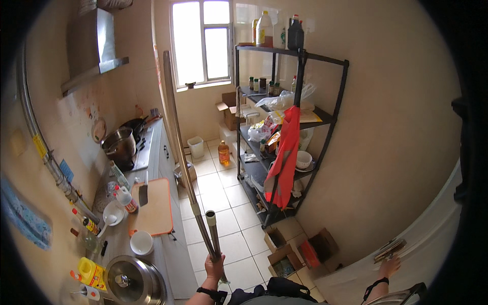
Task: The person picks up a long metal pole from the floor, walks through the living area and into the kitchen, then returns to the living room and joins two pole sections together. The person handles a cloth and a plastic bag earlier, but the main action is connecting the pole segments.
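My left hand [214, 265], at the bottom centre, is closed around a long metal pole [179, 132] and a shorter metal tube [213, 235] together. The pole leans up and left, its upper end level with the window. A pale collar rings the tube's open upper end. To the lower right, my right hand [390, 267] reaches out beside the handle [389, 250] of a white door [427, 231]. Its fingers look stretched out; whether they touch the handle is hard to make out. Dark bands circle both wrists.
On the left runs a counter with a lidded pot [129, 282], white bowl [142, 243], cutting board [161, 211], knife [143, 195] and stove pot [119, 146]. A black shelf rack [333, 109] bears a red vest [287, 155]. Cardboard boxes [284, 260] and an oil bottle [223, 154] stand on the floor.
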The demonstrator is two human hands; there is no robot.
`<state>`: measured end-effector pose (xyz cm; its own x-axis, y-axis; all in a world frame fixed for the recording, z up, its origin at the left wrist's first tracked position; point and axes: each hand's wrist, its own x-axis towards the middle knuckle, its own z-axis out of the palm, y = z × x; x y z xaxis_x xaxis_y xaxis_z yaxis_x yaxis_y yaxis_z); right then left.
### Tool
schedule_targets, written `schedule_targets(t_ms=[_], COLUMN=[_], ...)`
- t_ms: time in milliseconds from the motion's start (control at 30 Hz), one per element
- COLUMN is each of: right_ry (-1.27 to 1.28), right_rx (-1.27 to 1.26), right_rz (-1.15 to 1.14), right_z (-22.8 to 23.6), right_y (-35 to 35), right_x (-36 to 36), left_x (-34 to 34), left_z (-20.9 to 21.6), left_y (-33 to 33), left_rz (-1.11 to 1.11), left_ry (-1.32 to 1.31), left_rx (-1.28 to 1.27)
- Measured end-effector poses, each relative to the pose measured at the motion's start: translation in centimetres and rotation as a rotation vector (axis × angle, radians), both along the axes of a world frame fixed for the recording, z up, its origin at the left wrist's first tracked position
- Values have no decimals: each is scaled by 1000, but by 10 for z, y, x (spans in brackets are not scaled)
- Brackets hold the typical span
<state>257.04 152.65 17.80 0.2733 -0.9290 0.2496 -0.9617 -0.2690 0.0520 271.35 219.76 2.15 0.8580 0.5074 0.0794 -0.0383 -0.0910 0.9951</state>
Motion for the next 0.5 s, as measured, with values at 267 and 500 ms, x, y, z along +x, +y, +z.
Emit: schedule_targets(t_ms=[267, 500], right_ry=[13, 10], right_rx=[103, 44], right_rz=[13, 36], right_z=[41, 26], right_y=[32, 20], right_x=[4, 4], left_x=[1, -2], left_z=[-3, -15], left_y=[-1, -2], left_rz=[-60, -29], left_ry=[-45, -37], left_rx=[-117, -157])
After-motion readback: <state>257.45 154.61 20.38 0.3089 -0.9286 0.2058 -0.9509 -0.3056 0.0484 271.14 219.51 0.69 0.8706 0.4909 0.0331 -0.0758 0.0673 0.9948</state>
